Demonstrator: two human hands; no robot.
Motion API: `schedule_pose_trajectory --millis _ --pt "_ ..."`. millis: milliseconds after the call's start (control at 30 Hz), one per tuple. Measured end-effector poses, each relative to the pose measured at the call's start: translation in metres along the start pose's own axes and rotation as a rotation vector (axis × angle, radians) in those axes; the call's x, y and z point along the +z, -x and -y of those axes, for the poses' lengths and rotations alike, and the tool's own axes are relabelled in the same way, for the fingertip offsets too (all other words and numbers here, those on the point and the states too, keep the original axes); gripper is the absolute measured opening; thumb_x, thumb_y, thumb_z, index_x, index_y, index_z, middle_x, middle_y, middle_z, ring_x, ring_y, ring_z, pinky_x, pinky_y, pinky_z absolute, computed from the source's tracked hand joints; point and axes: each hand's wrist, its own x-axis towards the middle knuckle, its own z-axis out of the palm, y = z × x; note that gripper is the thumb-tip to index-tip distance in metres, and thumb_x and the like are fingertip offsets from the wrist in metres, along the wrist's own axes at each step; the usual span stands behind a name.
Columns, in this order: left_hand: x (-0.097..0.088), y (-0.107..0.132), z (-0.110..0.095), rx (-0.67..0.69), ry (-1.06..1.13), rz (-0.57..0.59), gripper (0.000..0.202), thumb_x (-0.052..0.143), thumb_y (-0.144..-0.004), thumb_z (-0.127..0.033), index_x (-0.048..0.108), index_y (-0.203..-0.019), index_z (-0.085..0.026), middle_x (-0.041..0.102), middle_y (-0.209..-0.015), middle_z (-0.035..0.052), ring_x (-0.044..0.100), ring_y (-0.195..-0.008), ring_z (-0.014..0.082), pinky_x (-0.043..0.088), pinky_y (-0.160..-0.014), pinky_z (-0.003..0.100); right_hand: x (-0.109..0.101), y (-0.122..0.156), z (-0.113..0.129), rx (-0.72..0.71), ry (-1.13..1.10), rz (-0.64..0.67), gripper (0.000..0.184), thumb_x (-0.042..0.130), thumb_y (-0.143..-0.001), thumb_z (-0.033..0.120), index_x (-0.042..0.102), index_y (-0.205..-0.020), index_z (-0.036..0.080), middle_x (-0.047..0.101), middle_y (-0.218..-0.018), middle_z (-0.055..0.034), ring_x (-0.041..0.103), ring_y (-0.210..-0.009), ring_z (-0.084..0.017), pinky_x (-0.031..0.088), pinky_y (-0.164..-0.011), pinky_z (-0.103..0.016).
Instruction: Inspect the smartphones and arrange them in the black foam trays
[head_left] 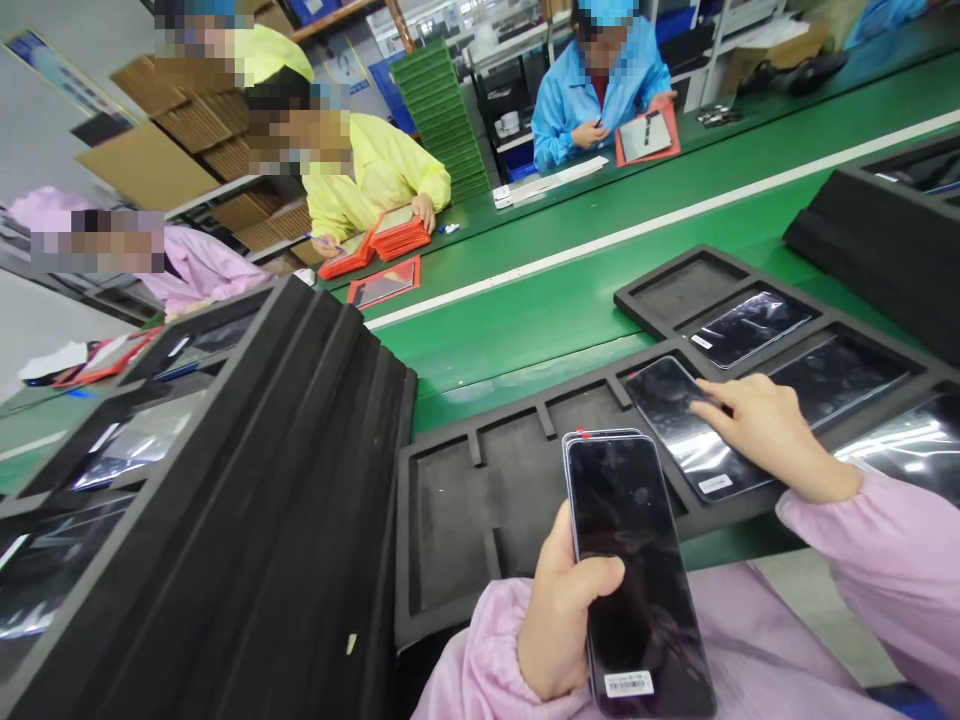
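Note:
My left hand (562,610) grips a small stack of dark phone screens (637,530) near the bottom middle, its thumb across the top one. A white barcode label sits at that screen's lower end, and red tabs show at its upper edge. My right hand (772,430) has thumb and index finger at the edge of another phone screen (682,425), which lies aslant over the black foam tray (442,620). Its other fingertips are hard to make out. Further phone screens (754,325) lie in tray compartments beyond and to the right of this hand.
Stacked black foam trays (300,500) rise at the left, and more black trays (877,250) stand at the right. A green conveyor belt (525,320) with a white line runs behind. Across it sit several co-workers, some with red-edged sleeves (401,232) before them.

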Motion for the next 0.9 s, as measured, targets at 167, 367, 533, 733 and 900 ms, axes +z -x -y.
schedule_pose_trajectory --millis 167,367,533,733,900 --pt "0.007 0.0 0.001 -0.026 -0.067 0.031 0.047 0.064 -0.052 -0.011 0.06 -0.099 -0.016 0.062 -0.078 0.0027 0.053 -0.067 0.0146 0.041 -0.063 0.026 -0.031 0.003 0.057 -0.153 -0.263 -0.146 0.035 0.042 -0.088 0.046 0.066 -0.092 0.021 0.059 -0.106 -0.0113 0.055 -0.098 -0.028 0.046 -0.079 -0.046" --pt "0.007 0.004 0.001 -0.024 -0.172 0.087 0.042 0.064 -0.052 -0.01 0.062 -0.094 -0.015 0.061 -0.076 0.0011 0.048 -0.064 0.0119 0.035 -0.061 0.023 -0.059 -0.008 0.105 -0.542 -0.599 -0.043 0.022 0.048 -0.09 0.027 0.066 -0.079 0.022 0.066 -0.091 -0.0034 0.06 -0.092 -0.017 0.05 -0.082 -0.033" --pt "0.003 0.009 -0.002 -0.004 -0.016 0.115 0.045 0.064 -0.052 -0.01 0.062 -0.096 -0.017 0.062 -0.076 0.0012 0.052 -0.066 0.0129 0.038 -0.064 0.025 -0.081 0.026 0.107 -0.7 -0.645 0.113 0.016 0.053 -0.086 0.027 0.067 -0.087 0.034 0.068 -0.087 0.0056 0.063 -0.094 -0.016 0.048 -0.094 -0.032" --pt "0.001 0.008 -0.012 0.048 -0.063 0.063 0.032 0.067 -0.056 -0.012 0.063 -0.087 -0.015 0.065 -0.076 0.0024 0.057 -0.069 0.0155 0.042 -0.066 0.026 -0.104 0.025 0.116 -1.136 -0.582 0.313 0.019 0.051 -0.088 0.022 0.066 -0.098 0.028 0.065 -0.109 0.0045 0.056 -0.109 -0.013 0.043 -0.099 -0.023" --pt "0.004 0.001 -0.013 0.115 -0.001 -0.011 0.031 0.065 -0.072 -0.034 0.063 -0.097 -0.015 0.066 -0.086 0.0041 0.061 -0.089 0.0211 0.043 -0.086 0.032 -0.089 0.005 0.109 -1.135 -0.473 0.326 0.035 0.034 -0.09 0.01 0.065 -0.104 0.017 0.054 -0.125 -0.006 0.036 -0.126 -0.02 0.033 -0.106 -0.038"
